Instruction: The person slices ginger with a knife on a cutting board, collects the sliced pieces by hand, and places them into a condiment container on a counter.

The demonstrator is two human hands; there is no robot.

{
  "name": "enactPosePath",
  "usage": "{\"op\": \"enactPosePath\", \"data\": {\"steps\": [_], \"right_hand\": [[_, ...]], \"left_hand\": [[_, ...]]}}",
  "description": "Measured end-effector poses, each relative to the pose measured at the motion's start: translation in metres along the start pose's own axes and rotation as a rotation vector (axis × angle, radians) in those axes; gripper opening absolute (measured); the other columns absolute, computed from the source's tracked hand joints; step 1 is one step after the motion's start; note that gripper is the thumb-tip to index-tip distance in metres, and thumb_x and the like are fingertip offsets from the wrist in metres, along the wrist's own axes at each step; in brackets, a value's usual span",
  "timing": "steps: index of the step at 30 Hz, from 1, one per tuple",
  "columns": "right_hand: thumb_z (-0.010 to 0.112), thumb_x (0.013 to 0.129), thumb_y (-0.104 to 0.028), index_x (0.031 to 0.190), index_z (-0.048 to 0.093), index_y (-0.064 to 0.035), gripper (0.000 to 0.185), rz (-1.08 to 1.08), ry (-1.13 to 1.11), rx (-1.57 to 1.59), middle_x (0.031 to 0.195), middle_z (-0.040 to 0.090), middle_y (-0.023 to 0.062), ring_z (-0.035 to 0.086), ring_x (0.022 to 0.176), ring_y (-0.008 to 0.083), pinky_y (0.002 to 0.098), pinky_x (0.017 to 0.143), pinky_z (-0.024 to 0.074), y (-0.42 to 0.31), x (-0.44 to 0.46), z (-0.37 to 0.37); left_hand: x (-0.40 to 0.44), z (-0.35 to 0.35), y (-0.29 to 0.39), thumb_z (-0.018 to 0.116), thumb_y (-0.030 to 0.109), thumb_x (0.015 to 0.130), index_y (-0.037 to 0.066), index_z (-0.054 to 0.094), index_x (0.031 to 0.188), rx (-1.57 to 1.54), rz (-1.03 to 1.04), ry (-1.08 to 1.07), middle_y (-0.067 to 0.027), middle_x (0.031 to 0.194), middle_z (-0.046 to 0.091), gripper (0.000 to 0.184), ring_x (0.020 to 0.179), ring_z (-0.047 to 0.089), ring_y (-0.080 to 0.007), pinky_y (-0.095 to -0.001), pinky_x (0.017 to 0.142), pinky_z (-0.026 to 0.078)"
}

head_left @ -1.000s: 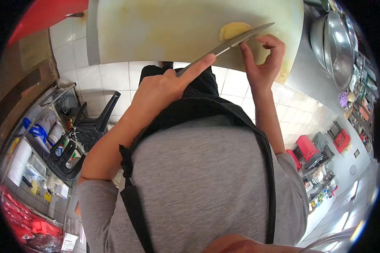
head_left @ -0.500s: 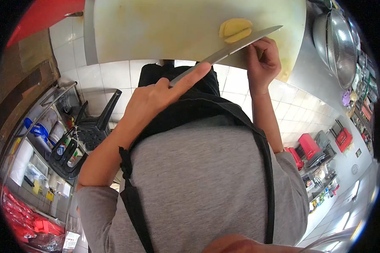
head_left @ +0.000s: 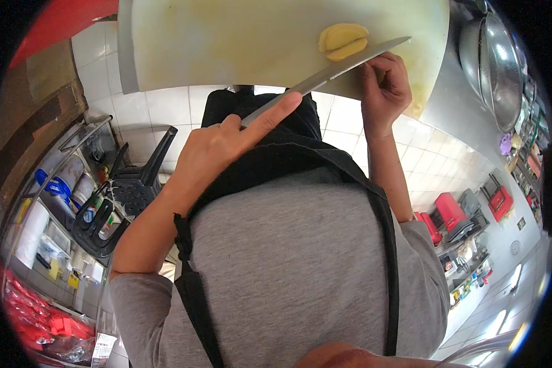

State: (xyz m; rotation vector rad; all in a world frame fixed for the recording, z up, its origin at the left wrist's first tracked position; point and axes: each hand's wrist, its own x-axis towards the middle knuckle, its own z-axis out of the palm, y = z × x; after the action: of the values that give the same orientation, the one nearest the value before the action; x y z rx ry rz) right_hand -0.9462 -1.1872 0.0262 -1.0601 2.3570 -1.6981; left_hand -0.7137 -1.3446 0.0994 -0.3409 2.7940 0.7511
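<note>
My left hand (head_left: 227, 132) is closed round the handle of a long kitchen knife (head_left: 316, 80), its index finger stretched along the top of the blade. The blade slants up to the right across the near edge of a cutting board (head_left: 227, 46). Small pale bits cling to the blade. My right hand (head_left: 386, 92) is closed, thumb and fingers curled together at the blade near its tip; whatever they pinch is hidden. Just beyond the blade, yellow cut pieces (head_left: 343, 38), resembling peeled potato, lie side by side on the board.
Metal bowls or strainers (head_left: 500, 70) stand on the steel counter (head_left: 438, 92) to the right. A black plastic chair (head_left: 135, 190) is at the left, beside a shelf with packages (head_left: 58, 190). Red bags (head_left: 37, 319) lie at lower left. White tiles (head_left: 165, 110) cover the floor.
The view has shifted slightly. My left hand and the knife's handle end have dropped a little, and my right hand has moved slightly right, still by the blade. The yellow pieces look the same.
</note>
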Motion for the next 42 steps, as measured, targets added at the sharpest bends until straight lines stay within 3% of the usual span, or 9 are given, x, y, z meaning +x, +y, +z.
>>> {"op": "enactPosePath", "data": {"steps": [7,13,19,23,25,28,32,37,42], "right_hand": [[0.074,0.076,0.009,0.086,0.071,0.0013,0.013,0.018,-0.006,0.05,0.095,0.069,0.0119,0.065,0.089,0.02,0.0282,0.079,0.0516,0.002,-0.001,0.0],[0.077,0.075,0.006,0.085,0.072,-0.001,0.014,-0.036,-0.011,-0.022,0.091,0.068,0.0121,0.065,0.086,0.0206,0.0284,0.076,0.0517,0.005,0.0,0.001],[0.083,0.071,0.0,0.093,0.068,-0.0064,0.027,-0.12,0.066,-0.042,0.101,0.062,0.0103,0.06,0.096,0.0272,0.035,0.084,0.0481,0.002,0.005,0.002],[0.081,0.075,-0.016,0.102,0.071,-0.0177,0.028,-0.247,-0.376,-0.648,0.127,0.055,0.0111,0.046,0.117,0.0275,0.0429,0.103,0.024,-0.038,0.036,-0.022],[0.08,0.076,-0.017,0.102,0.07,-0.0172,0.028,-0.298,-0.389,-0.702,0.127,0.055,0.0111,0.046,0.117,0.0274,0.0432,0.103,0.0243,-0.047,0.041,-0.02],[0.081,0.076,-0.016,0.103,0.069,-0.0149,0.029,-0.279,-0.29,-0.66,0.127,0.055,0.0106,0.047,0.117,0.0266,0.0422,0.102,0.0278,-0.047,0.038,-0.015],[0.084,0.069,-0.002,0.094,0.066,-0.0075,0.031,-0.179,0.039,-0.313,0.103,0.062,0.0103,0.059,0.099,0.0287,0.036,0.086,0.0479,-0.024,0.022,-0.004],[0.081,0.071,0.004,0.09,0.07,-0.0041,0.024,-0.049,-0.051,-0.083,0.097,0.066,0.0106,0.064,0.093,0.023,0.0313,0.081,0.0511,0.001,0.003,-0.001],[0.078,0.072,0.007,0.086,0.072,-0.0021,0.018,-0.022,-0.013,-0.045,0.095,0.068,0.0101,0.065,0.09,0.0207,0.0293,0.08,0.0516,0.0,0.0,0.0]], "left_hand": [[0.023,0.01,-0.004,0.058,0.003,0.081,0.043,0.034,0.152,-0.01,-0.011,-0.113,-0.0058,0.061,0.05,0.085,0.05,0.057,-0.0198,-0.0376,0.05,0.051],[0.051,0.032,0.003,0.061,0.001,0.073,0.044,0.032,0.152,0.15,0.089,0.242,-0.0047,0.054,0.049,0.095,0.038,0.049,-0.0176,-0.0384,0.039,0.046],[0.05,0.027,0.006,0.063,0.003,0.074,0.045,0.03,0.152,0.117,0.055,0.183,-0.0064,0.056,0.052,0.095,0.041,0.055,-0.0218,-0.04,0.04,0.048],[0.049,0.025,0.004,0.06,0.012,0.081,0.042,0.015,0.156,0.038,0.087,0.167,-0.0233,0.072,0.061,0.093,0.043,0.061,-0.03,-0.04,0.04,0.05],[0.048,0.023,0.005,0.06,0.011,0.081,0.041,0.015,0.156,0.068,0.068,0.088,-0.0254,0.075,0.062,0.093,0.044,0.061,-0.0313,-0.0405,0.041,0.051],[0.043,0.022,0.006,0.061,0.007,0.077,0.046,0.024,0.154,0.072,0.03,0.123,-0.0093,0.058,0.053,0.093,0.044,0.058,-0.0246,-0.042,0.042,0.05],[0.04,0.023,-0.002,0.058,0.003,0.08,0.046,0.013,0.155,-0.035,-0.005,-0.024,-0.0118,0.06,0.054,0.097,0.047,0.059,-0.0252,-0.0405,0.048,0.051],[0.042,0.015,-0.012,0.054,0.001,0.086,0.045,0.005,0.156,-0.179,-0.06,-0.338,-0.0144,0.067,0.058,0.096,0.059,0.061,-0.0232,-0.0355,0.065,0.053],[0.022,0.038,-0.024,0.066,0.007,0.08,0.053,0.024,0.151,-0.196,0.062,-0.032,-0.0059,0.054,0.043,0.094,0.039,0.049,-0.0173,-0.0344,0.04,0.048]]}}
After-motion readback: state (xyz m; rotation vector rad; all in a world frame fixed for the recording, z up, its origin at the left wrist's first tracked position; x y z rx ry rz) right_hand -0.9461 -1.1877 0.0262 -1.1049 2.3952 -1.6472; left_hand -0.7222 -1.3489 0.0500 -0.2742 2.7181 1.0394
